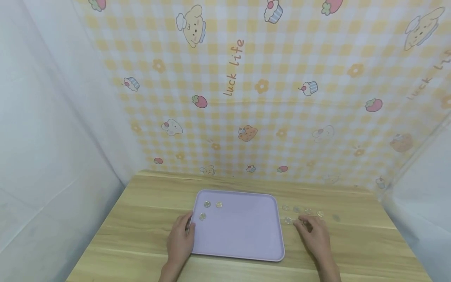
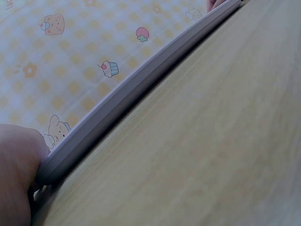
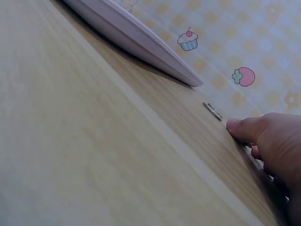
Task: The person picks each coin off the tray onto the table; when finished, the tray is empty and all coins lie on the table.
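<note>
A lilac rectangular tray (image 1: 239, 231) lies on the wooden table. Three coins are on it near its far left corner, one of them the upper-left coin (image 1: 207, 204). My left hand (image 1: 181, 239) grips the tray's left edge; the left wrist view shows this hand (image 2: 19, 169) at the tray's rim (image 2: 117, 99). To the right of the tray, my right hand (image 1: 314, 237) is low over the table, thumb and finger bent beside a coin (image 1: 288, 220). In the right wrist view its thumb (image 3: 242, 128) points towards coins (image 3: 213, 111) on the wood. Whether its fingertips pinch anything is hidden.
Several more coins lie beyond the right hand, including a gold-toned coin (image 1: 320, 214) and a dull grey coin (image 1: 336, 217) farthest right. A yellow checked cloth (image 1: 282, 117) hangs behind the table (image 1: 141, 219). White sheets (image 1: 53, 137) hang at both sides.
</note>
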The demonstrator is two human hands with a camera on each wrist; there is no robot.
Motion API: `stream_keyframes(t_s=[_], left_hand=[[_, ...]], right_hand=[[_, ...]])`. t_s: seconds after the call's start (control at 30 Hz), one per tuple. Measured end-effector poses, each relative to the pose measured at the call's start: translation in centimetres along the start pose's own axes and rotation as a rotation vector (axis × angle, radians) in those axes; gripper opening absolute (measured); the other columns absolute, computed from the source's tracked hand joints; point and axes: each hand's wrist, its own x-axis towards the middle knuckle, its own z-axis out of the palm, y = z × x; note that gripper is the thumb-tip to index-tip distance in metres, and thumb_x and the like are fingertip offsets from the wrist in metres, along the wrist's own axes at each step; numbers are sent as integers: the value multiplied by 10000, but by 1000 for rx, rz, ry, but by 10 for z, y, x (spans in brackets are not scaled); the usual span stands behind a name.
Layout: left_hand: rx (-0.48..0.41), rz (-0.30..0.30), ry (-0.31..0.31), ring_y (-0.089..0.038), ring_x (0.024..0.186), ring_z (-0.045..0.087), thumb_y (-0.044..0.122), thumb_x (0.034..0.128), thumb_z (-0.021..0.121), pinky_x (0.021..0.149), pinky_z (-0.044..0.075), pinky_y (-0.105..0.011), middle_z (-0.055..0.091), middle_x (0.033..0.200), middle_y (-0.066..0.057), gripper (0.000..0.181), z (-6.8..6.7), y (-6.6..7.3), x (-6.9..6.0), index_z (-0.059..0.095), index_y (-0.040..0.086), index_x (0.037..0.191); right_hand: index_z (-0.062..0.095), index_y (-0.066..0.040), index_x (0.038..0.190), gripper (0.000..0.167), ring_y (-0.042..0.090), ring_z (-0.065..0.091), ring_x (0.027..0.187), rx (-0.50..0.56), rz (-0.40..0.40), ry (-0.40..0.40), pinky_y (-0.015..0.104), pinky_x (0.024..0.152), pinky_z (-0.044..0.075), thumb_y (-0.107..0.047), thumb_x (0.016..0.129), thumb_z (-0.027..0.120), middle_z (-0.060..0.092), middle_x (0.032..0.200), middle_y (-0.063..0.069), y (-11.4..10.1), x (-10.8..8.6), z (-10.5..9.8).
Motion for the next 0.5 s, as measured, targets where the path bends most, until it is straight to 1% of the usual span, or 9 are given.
stream_keyframes(t_s=[0.1,0.2,0.5], left_hand=[[-5,1,0,-302,1048,674,107,921,661,826,563,-486,669,1221,-141,389,0,-1,0,627,50,1304],[-3,3,1,-298,1037,676,109,923,660,813,565,-480,668,1220,-141,388,0,-1,0,627,48,1304],[9,-1,2,-284,1009,680,110,921,666,784,566,-462,675,1200,-132,386,1,-1,0,630,55,1302]], right_hand=[[726,-45,1101,298,316,582,1031,14,7,-14,461,871,450,-205,855,782,690,1113,170,-1,0,0],[724,-46,1116,296,332,583,1057,19,15,-25,495,898,447,-205,870,766,686,1127,175,-1,0,0],[723,-42,1123,303,343,582,1052,18,15,-30,500,884,447,-221,882,757,684,1130,189,0,-1,-1]])
